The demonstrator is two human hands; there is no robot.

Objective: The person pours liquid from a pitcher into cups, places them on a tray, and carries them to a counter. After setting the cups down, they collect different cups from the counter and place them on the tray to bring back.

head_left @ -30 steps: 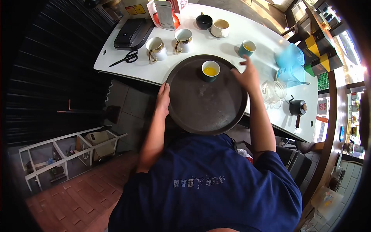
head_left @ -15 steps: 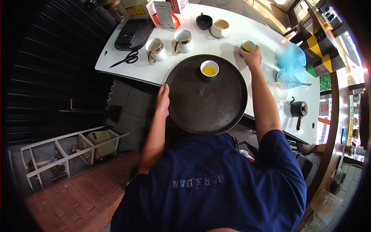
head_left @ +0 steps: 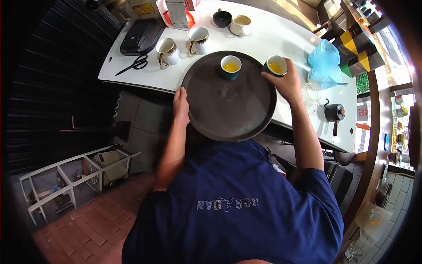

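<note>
My left hand (head_left: 180, 104) grips the near left rim of a round dark tray (head_left: 228, 110) that juts over the edge of the white counter (head_left: 272, 39). One green cup of yellow tea (head_left: 230, 67) stands on the tray's far side. My right hand (head_left: 288, 83) holds a second green cup of yellow tea (head_left: 275, 65) just over the tray's far right rim.
On the counter stand two white mugs with gold handles (head_left: 168, 50), a dark bowl (head_left: 222, 18), a cream cup (head_left: 241, 25), scissors (head_left: 130, 65), a black device (head_left: 138, 36), a blue pitcher (head_left: 324, 61), a glass jug (head_left: 313, 91) and a black kettle (head_left: 332, 112). A white rack (head_left: 70, 180) stands on the floor at left.
My right hand reached out to the green cup on the counter, closed on it and carried it back to the tray's right rim. The left hand stayed on the tray.
</note>
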